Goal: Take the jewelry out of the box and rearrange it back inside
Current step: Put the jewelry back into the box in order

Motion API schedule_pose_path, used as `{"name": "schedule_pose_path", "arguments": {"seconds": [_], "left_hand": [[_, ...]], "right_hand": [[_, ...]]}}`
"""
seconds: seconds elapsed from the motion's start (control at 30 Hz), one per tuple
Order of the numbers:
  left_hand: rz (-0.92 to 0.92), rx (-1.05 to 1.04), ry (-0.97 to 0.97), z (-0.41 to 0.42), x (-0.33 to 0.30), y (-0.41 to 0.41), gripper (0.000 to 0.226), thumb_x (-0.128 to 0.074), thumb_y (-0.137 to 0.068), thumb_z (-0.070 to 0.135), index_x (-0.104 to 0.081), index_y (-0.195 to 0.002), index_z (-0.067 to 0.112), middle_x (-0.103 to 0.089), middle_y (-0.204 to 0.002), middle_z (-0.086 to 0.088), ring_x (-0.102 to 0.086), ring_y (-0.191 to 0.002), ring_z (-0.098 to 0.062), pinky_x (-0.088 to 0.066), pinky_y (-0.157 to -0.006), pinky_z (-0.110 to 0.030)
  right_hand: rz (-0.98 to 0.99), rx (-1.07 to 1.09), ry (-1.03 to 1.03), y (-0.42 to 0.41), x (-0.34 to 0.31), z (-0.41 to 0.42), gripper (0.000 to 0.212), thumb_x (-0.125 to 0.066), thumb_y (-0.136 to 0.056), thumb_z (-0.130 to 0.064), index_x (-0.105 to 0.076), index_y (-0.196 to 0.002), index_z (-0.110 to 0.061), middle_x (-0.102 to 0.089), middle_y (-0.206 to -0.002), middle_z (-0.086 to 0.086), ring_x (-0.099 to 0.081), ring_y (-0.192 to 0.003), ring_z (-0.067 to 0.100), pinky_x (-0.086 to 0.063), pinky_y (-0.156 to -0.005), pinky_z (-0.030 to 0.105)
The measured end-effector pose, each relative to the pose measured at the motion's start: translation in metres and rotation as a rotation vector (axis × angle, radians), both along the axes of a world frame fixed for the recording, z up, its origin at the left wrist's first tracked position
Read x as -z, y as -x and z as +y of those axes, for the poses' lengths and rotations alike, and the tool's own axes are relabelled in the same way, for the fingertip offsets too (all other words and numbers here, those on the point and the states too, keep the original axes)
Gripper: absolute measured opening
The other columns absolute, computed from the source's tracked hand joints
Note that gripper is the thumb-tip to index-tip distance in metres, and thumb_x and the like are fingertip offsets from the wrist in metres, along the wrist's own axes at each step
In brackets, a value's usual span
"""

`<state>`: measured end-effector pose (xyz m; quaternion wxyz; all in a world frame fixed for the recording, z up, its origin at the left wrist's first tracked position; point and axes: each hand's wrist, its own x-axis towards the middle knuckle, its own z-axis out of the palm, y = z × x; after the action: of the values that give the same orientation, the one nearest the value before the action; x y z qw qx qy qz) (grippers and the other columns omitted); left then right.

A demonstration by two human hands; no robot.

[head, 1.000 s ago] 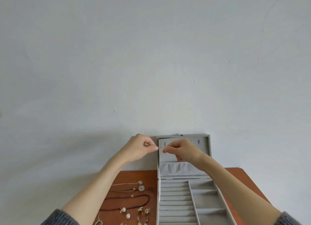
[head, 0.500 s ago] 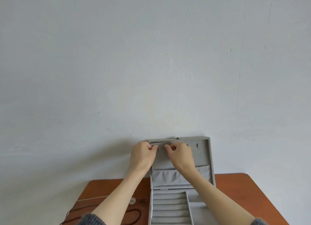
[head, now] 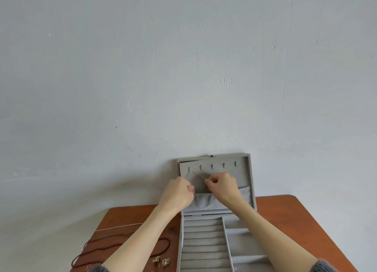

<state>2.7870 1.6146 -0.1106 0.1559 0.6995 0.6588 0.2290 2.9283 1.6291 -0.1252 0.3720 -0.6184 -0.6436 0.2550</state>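
Since half a second ago our hands have dropped from the top edge of the lid to its middle, and the row of hooks they covered now shows.

From the head view, we see the grey jewelry box (head: 206, 241) open on the brown bench (head: 289, 214), with its lid (head: 250, 176) standing upright against the pale wall (head: 183, 68). Five small hooks (head: 212, 166) run across the upper part of the lid's inner panel. A thin chain (head: 197, 175) hangs from the leftmost hook and runs in two strands, one down to each hand.

Our left hand (head: 178, 192) has its fingers curled, and its grip pinches the left strand just in front of the lid's lower left. Our right hand (head: 222, 185) is also curled, its grip pinching the other strand near the middle of the panel. Both hands sit just above the gathered fabric pocket (head: 206, 203) at the bottom of the lid.

Below them, the box's base shows padded ring rolls (head: 202, 243) on its left side and open compartments (head: 244, 243) on its right.

On the bench to the left of the box lie a dark cord necklace (head: 98, 247), a pale thin chain or cord (head: 118, 227) behind it, and a few small earrings (head: 161, 260) near the front edge. Grey sleeves (head: 324, 266) show at the bottom corners.
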Motion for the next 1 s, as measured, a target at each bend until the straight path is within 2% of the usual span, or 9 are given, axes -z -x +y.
{"name": "schedule_pose_path", "arguments": {"seconds": [0.07, 0.13, 0.3, 0.43, 0.53, 0.67, 0.8, 0.93, 1.0], "left_hand": [[-0.056, 0.081, -0.012, 0.0, -0.007, -0.006, 0.026, -0.049, -0.088, 0.005, -0.064, -0.068, 0.01, -0.06, -0.07, -0.003, -0.066, -0.068, -0.006, -0.045, -0.057, -0.017], [-0.22, 0.081, -0.036, 0.002, -0.018, -0.013, 0.021, -0.056, -0.089, 0.011, -0.072, -0.077, 0.006, -0.064, -0.07, -0.001, -0.061, -0.057, 0.0, -0.045, -0.053, -0.008], [-0.721, -0.05, -0.013, 0.009, -0.02, -0.03, 0.02, -0.062, -0.086, 0.006, -0.067, -0.068, 0.012, -0.067, -0.068, -0.008, -0.066, -0.06, -0.016, -0.055, -0.055, -0.018], [-0.983, -0.159, 0.009, 0.009, -0.009, -0.033, 0.012, -0.06, -0.083, -0.007, -0.067, -0.077, 0.0, -0.066, -0.077, -0.017, -0.066, -0.068, -0.025, -0.058, -0.06, -0.023], [-0.913, -0.177, -0.039, 0.012, 0.003, -0.03, 0.008, -0.061, -0.082, -0.007, -0.069, -0.084, -0.005, -0.067, -0.076, -0.014, -0.068, -0.07, -0.025, -0.059, -0.066, -0.028], [-0.867, -0.197, -0.043, 0.011, 0.004, -0.029, 0.019, -0.063, -0.081, -0.005, -0.067, -0.066, 0.005, -0.068, -0.077, -0.017, -0.069, -0.068, -0.025, -0.058, -0.061, -0.027], [-0.47, -0.11, -0.13, 0.004, 0.0, -0.026, 0.021, -0.07, -0.08, 0.013, -0.067, -0.06, 0.008, -0.071, -0.07, -0.016, -0.069, -0.064, -0.026, -0.059, -0.064, -0.033], [-0.107, -0.125, -0.289, -0.005, -0.004, -0.006, 0.033, -0.064, -0.085, 0.031, -0.068, -0.065, 0.005, -0.069, -0.065, -0.009, -0.063, -0.06, -0.023, -0.049, -0.058, -0.031], [0.029, -0.029, -0.369, -0.009, -0.004, 0.005, 0.021, -0.057, -0.09, 0.026, -0.072, -0.082, 0.013, -0.071, -0.084, 0.0, -0.062, -0.082, -0.015, -0.05, -0.07, -0.03]], "right_hand": [[-0.016, -0.026, -0.008, -0.006, -0.001, -0.002, 0.02, -0.056, -0.09, -0.02, -0.071, -0.083, -0.009, -0.071, -0.086, 0.009, -0.059, -0.083, 0.02, -0.045, -0.072, 0.025], [-0.048, -0.04, -0.012, -0.009, -0.001, -0.003, 0.019, -0.058, -0.089, -0.019, -0.072, -0.09, -0.008, -0.072, -0.091, 0.008, -0.059, -0.085, 0.018, -0.045, -0.073, 0.024], [-0.069, -0.086, 0.05, -0.013, 0.007, -0.003, 0.018, -0.056, -0.086, -0.013, -0.072, -0.092, -0.009, -0.071, -0.093, 0.006, -0.058, -0.083, 0.016, -0.044, -0.071, 0.023], [-0.007, -0.097, 0.056, -0.015, 0.008, -0.004, 0.02, -0.053, -0.088, -0.009, -0.072, -0.093, -0.008, -0.067, -0.085, 0.004, -0.055, -0.081, 0.013, -0.041, -0.067, 0.017], [0.036, -0.107, 0.037, -0.018, 0.009, -0.006, 0.021, -0.052, -0.089, -0.01, -0.072, -0.094, -0.008, -0.071, -0.094, 0.006, -0.056, -0.082, 0.01, -0.038, -0.059, 0.007], [0.035, -0.158, 0.051, -0.018, 0.01, -0.008, 0.021, -0.052, -0.089, -0.016, -0.072, -0.096, -0.011, -0.069, -0.09, 0.003, -0.056, -0.082, 0.01, -0.039, -0.061, 0.008], [-0.011, -0.157, 0.04, -0.017, 0.011, -0.01, 0.02, -0.054, -0.089, -0.018, -0.071, -0.098, -0.011, -0.065, -0.085, -0.001, -0.055, -0.082, 0.01, -0.039, -0.06, 0.009], [-0.135, -0.156, -0.002, -0.012, 0.009, -0.012, 0.021, -0.052, -0.09, -0.018, -0.069, -0.102, -0.014, -0.069, -0.105, 0.002, -0.06, -0.099, 0.015, -0.046, -0.085, 0.023], [-0.327, -0.165, -0.028, -0.007, 0.008, -0.013, 0.024, -0.048, -0.091, -0.021, -0.067, -0.107, -0.019, -0.067, -0.112, -0.001, -0.058, -0.106, 0.019, -0.04, -0.094, 0.031]]}}
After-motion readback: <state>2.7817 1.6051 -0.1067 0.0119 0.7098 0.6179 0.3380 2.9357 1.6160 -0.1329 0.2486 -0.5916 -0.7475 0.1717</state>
